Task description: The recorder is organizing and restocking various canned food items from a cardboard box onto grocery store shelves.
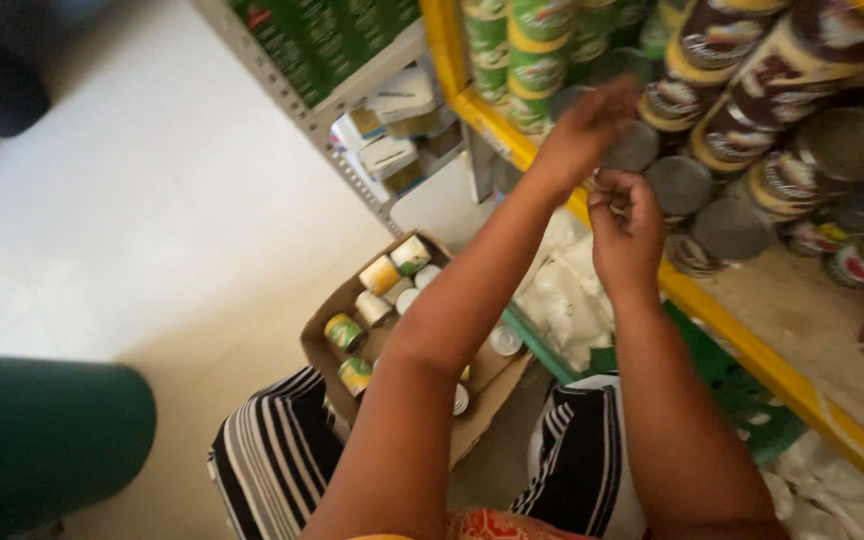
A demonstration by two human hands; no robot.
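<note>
Fingers of the left hand (582, 125) are stretched and loosely spread, their tips reaching up at the row of brown-and-yellow tins (742, 95) lying on their sides near the front edge of the yellow shelf (712, 310); they hold nothing that shows. The right hand (624, 228) sits just below, fingers curled inward into a loose fist right at the shelf's front edge, beside the grey tin bottoms (680, 183). It may be pinching something small, but motion blur hides it.

Green-labelled cans (532, 50) stand stacked at the shelf's left end. Below the arms, on the floor (132, 200), an open cardboard box (332, 330) holds several small tins (382, 275), some upright, some tipped. The person's striped trousers (277, 455) frame the box on both sides. A green crate (742, 385) with white plastic bags (562, 295) lies under the shelf's front edge.
</note>
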